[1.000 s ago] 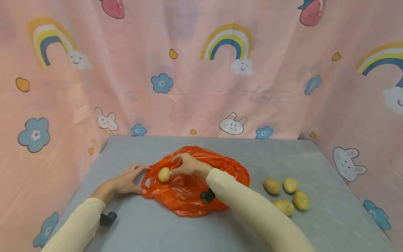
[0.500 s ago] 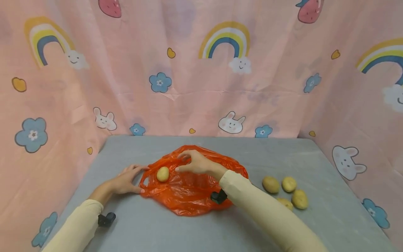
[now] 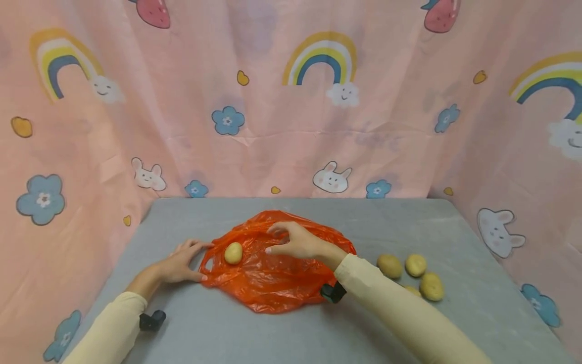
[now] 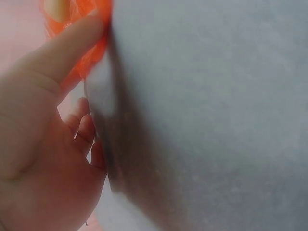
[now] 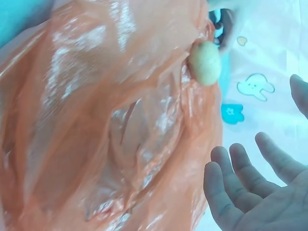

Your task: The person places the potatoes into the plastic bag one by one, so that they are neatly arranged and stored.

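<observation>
An orange-red plastic bag (image 3: 273, 285) lies spread flat on the grey table in the head view. On its left part, near a handle hole, rests a yellow potato (image 3: 234, 253). My left hand (image 3: 181, 264) touches the bag's left edge with thumb and fingertips spread apart; in the left wrist view the thumb (image 4: 72, 45) lies against the orange plastic. Over the middle of the bag hovers my right hand (image 3: 300, 242), its fingers loosely bent and holding nothing. The right wrist view shows these fingers (image 5: 243, 171) apart from the potato (image 5: 205, 63).
To the right of the bag sit several more potatoes (image 3: 432, 286) in a loose group, one partly hidden behind the right sleeve (image 3: 400, 308). A pink printed curtain (image 3: 273, 151) surrounds the back and sides of the grey table (image 3: 209, 333).
My right hand has let go of the potato and drawn away to the right. The potato stays on the bag's left part. The left hand keeps its place at the bag's edge.
</observation>
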### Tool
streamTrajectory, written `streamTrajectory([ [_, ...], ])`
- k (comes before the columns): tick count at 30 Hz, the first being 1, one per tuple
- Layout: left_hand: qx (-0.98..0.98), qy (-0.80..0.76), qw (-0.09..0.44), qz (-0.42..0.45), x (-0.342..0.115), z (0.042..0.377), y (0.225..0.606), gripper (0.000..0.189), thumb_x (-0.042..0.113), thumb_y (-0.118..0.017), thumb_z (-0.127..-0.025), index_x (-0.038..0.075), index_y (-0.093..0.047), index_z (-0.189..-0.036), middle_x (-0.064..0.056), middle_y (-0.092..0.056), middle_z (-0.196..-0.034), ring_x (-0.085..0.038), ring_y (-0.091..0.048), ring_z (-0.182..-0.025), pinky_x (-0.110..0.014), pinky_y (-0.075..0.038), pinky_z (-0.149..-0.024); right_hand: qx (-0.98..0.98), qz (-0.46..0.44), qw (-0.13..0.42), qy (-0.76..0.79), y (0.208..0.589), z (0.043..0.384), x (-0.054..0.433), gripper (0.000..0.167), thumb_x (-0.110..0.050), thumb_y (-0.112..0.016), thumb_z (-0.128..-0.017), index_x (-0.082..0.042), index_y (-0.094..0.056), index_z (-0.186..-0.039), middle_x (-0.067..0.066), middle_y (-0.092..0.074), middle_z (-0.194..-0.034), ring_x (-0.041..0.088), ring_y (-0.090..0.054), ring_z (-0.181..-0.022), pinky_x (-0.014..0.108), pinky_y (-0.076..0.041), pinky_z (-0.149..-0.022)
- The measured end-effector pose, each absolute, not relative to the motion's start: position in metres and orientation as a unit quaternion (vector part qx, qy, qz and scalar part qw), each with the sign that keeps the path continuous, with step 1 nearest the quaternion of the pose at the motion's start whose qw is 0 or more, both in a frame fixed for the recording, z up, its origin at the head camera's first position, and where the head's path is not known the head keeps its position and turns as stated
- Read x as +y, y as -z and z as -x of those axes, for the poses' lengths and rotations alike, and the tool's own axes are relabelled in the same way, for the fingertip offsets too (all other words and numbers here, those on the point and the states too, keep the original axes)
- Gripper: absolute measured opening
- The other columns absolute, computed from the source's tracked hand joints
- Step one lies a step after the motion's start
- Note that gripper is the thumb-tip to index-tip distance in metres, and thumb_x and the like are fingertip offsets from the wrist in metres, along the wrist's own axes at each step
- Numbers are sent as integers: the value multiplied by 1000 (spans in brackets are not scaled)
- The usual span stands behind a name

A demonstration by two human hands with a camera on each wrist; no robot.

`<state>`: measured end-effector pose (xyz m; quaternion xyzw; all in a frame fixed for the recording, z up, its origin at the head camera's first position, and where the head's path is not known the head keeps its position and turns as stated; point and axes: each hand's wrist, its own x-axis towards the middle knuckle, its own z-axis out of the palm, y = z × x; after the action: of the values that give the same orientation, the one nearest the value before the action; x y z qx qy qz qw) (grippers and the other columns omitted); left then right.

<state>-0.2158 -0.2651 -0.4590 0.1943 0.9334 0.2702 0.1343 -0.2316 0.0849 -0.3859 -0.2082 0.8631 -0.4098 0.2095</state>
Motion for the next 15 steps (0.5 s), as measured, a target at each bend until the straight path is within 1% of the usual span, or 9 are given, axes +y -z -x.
streamTrajectory([
  [6,934,-271,131,-195,-267,217,460,79,34,-83,-80,13,-48,-147,-23,-40,-147,-51,-35,-133,-78,-27,-104,866,204,199,410,388,235,98,55,-28,-73,-93,-5,-55,-140,14,-54,-145,35,-51,-135,50,-49,-106],
  [10,932,-272,142,-191,-266,218,459,79,34,-83,-80,14,-48,-148,-24,-39,-147,-52,-34,-134,-78,-26,-105,864,202,198,416,391,236,110,56,-26,-73,-94,-4,-54,-142,17,-53,-146,38,-52,-134,51,-50,-105],
  [15,931,-272,145,-194,-267,218,462,80,39,-83,-80,15,-47,-147,-25,-38,-148,-53,-33,-135,-80,-24,-105,864,197,200,418,395,237,124,57,-27,-71,-95,-3,-52,-143,20,-52,-147,42,-52,-133,53,-49,-105],
])
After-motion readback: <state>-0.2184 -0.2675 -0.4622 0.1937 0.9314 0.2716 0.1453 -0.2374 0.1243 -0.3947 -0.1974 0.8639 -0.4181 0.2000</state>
